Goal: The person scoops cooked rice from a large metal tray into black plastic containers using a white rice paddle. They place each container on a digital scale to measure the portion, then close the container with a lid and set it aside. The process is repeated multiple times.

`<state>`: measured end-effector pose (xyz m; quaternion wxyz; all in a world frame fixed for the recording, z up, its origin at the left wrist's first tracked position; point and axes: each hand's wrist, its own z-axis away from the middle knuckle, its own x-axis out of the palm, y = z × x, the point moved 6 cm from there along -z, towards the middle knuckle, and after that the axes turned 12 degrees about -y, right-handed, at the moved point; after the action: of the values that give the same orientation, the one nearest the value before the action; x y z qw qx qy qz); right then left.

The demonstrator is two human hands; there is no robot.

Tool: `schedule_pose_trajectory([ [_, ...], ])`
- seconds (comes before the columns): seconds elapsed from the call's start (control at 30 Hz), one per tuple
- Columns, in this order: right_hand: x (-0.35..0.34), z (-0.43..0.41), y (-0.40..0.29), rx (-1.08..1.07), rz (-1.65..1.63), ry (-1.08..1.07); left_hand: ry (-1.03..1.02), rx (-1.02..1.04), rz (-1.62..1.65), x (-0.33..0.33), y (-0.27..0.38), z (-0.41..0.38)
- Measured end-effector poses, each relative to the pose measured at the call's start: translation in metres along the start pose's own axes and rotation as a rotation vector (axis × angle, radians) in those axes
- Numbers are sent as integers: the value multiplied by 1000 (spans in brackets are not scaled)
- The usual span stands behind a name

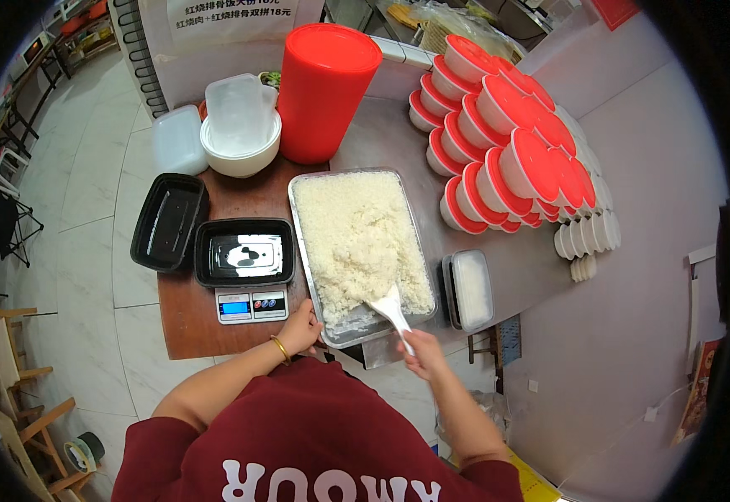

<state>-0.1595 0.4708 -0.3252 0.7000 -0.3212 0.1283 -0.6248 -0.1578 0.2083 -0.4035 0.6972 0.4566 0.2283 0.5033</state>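
Observation:
A rectangular metal tray (347, 339) of cooked white rice (359, 219) lies before me, its near end partly scraped bare. My right hand (424, 354) grips the handle of a white plastic rice paddle (392, 309), whose blade is pushed into the rice near the tray's front. At the tray's near left corner, my left hand (302, 329) holds the rim. Just left of the tray, a black plastic food container (244, 282) rests on a digital kitchen scale (252, 305) with a lit display. That container shows no rice inside, only glare on its bottom.
Another black container (170, 223) stands at the table's left edge. Behind are white bowls (242, 160), clear lids (180, 139) and a tall red cylinder (327, 100). Red-lidded bowls (490, 125) are stacked at the right. A lidded clear container (473, 290) sits right of the tray.

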Motion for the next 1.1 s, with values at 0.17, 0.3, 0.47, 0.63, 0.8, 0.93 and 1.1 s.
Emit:
schedule_pose_trajectory([
  [0.17, 43, -70, -4, -199, -202, 11, -47, -26, -15, -3, 1, 5],
  [0.3, 44, -71, 1, -248, -62, 103, -187, -46, -569, -19, 49, 27],
  [0.47, 28, -67, 4, -398, 30, 95, 566, 473, -1203, -150, 161, 59],
  [0.63, 29, -49, -2, -312, -153, -1, 478, 44, -1520, -219, 149, 50],
  [0.8, 22, -21, -3, -306, -162, -5, 427, 191, -1232, -219, 171, 64],
  [0.93, 19, -5, -4, -319, -130, -10, 319, 156, -561, -223, 162, 82],
  [1.1, 16, 10, -4, -296, -145, 40, 232, 293, 62, -190, 152, 75],
])
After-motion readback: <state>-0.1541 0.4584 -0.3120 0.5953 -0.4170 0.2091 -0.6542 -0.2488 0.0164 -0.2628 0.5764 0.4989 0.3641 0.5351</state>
